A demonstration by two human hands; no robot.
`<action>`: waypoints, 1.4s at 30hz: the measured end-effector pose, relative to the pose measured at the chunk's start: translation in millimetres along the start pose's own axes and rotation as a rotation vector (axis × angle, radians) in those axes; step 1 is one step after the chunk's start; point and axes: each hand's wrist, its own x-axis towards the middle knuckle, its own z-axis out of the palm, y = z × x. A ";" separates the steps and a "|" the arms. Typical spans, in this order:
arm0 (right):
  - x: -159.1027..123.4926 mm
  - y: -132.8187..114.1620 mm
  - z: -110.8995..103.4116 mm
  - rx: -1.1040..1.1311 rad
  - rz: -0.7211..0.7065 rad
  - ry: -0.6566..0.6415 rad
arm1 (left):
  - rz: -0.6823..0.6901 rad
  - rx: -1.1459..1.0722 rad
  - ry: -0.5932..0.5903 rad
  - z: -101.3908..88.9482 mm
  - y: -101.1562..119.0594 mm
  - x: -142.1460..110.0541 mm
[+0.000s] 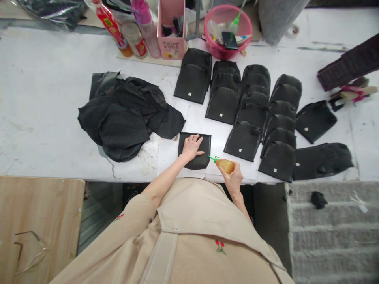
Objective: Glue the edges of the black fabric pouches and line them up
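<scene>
My left hand (192, 146) lies on a flat black fabric piece (194, 161) with one rounded end, its fingers spread across the cloth. Amber liquid fills the squeeze bottle (225, 165) that my right hand (235, 177) grips. The green nozzle of this bottle points left, at the right edge of the black piece; whether it touches cannot be made out. To the left sits a crumpled heap of black fabric (127, 114). Overlapping rows of similar black pieces (244, 140) spread to the right, several with a small white tag.
At the back stand bottles (147, 29), a pink box (171, 47) and a pink basin (227, 53) with a phone (229, 40) in it. A dark folded strip (349, 63) lies far right. Glasses (32, 252) rest on a wooden board (59, 213) at lower left.
</scene>
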 end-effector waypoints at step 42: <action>-42.1 10.4 -14.0 -0.004 0.119 -0.103 | 0.328 -0.135 -0.103 17.3 2.3 -45.5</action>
